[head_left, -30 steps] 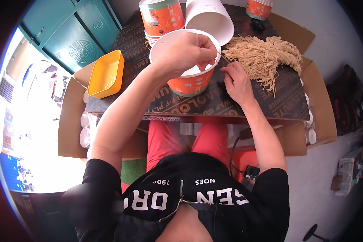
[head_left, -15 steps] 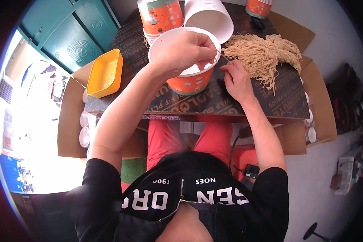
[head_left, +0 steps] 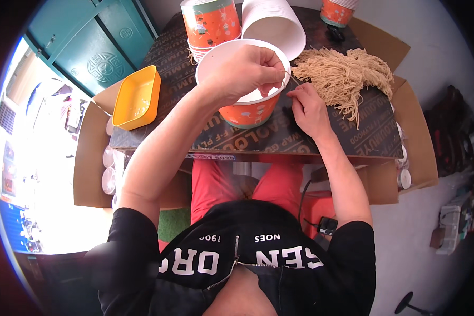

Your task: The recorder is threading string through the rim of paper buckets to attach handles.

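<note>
An orange-and-white paper tub point(head_left: 249, 113) stands upright near the table's front edge, with its white mouth facing up. My left hand point(head_left: 250, 72) is above the tub's mouth, thumb and fingers pinched on a thin tan strand point(head_left: 292, 77) at the right rim. That strand runs across to my right hand point(head_left: 309, 110), which is closed with its fingertips on the strand's other end, just right of the tub. Beyond my right hand lies a loose pile of tan strings point(head_left: 347, 76). The inside of the tub is partly hidden by my left hand.
A yellow plastic box point(head_left: 137, 98) sits at the table's left edge. Behind the tub are a stack of orange tubs point(head_left: 210, 23) and white nested tubs lying sideways point(head_left: 274, 29). Another orange stack point(head_left: 337, 11) stands far right. Open cardboard boxes point(head_left: 92, 158) flank the dark printed table point(head_left: 347, 139).
The whole view has shifted slightly. Both hands keep nearly the same pose, with the strand still between them at the tub's right rim.
</note>
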Tool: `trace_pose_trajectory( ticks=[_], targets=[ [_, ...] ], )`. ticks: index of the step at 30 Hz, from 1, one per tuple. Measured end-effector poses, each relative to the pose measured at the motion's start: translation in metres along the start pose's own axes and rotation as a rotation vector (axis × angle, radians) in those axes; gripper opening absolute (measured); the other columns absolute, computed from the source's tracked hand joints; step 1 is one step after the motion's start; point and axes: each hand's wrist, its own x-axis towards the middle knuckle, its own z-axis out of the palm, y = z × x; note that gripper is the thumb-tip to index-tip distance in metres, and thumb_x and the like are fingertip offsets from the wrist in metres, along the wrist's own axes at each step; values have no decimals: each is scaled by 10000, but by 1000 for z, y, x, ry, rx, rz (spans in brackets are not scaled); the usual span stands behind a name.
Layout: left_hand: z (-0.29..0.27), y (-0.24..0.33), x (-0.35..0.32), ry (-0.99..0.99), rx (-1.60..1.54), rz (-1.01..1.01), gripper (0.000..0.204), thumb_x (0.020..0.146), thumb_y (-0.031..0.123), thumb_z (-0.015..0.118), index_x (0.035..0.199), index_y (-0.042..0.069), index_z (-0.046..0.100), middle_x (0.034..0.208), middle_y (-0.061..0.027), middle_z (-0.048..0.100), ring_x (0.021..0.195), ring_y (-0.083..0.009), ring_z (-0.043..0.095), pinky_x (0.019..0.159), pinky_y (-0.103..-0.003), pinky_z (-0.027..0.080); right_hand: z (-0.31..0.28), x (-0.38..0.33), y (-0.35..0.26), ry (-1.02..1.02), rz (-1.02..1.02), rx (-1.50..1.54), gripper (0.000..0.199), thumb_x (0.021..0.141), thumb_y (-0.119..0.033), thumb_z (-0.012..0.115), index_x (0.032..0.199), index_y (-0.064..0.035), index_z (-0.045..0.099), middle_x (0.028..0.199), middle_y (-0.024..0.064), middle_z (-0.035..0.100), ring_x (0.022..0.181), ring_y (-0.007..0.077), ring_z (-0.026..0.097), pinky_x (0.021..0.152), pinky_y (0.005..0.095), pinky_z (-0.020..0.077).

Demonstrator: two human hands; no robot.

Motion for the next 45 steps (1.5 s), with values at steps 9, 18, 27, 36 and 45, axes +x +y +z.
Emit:
trace_pose_trajectory(
  ticks=[9, 18, 27, 36, 45],
  targets=[
    [-1, -4, -3, -34, -133, 9, 95, 886, 59, 642, 846, -27, 650, 776, -56, 634, 666, -104, 576, 654, -236, 467, 2, 0, -1, -11, -1, 1, 124, 838, 9, 603, 935, -18, 675, 942, 138, 621, 819, 345, 661, 702, 409, 546],
    [-2, -5, 2, -34, -117, 9, 79, 868, 52, 637, 832, -18, 644, 773, -52, 628, 670, -99, 572, 651, -230, 460, -4, 3, -4, -12, -17, 66, 134, 819, 24, 611, 931, -12, 675, 938, 148, 627, 817, 350, 663, 698, 399, 541],
    [-7, -4, 4, -76, -222, -81, 42, 849, 5, 668, 838, -22, 637, 751, -42, 625, 648, -98, 580, 632, -228, 460, -45, 18, -36, -29, -48, 447, 73, 836, 47, 604, 889, 24, 647, 866, 62, 606, 659, 108, 536, 587, 267, 430],
    [-6, 3, 5, -127, -242, -84, 44, 848, -9, 664, 854, -21, 621, 749, -37, 613, 648, -96, 576, 616, -227, 460, -50, 52, -66, 8, 67, 343, 245, 861, 19, 639, 1105, 13, 666, 1000, 118, 588, 849, 226, 623, 729, 312, 504],
    [-2, 4, 3, -149, -238, -65, 60, 845, 24, 648, 863, -33, 643, 764, -54, 635, 646, -108, 582, 598, -248, 470, -48, 52, -71, -28, 87, 341, 139, 825, 45, 660, 960, 22, 638, 908, 116, 592, 818, 249, 627, 689, 334, 495]
  ],
)
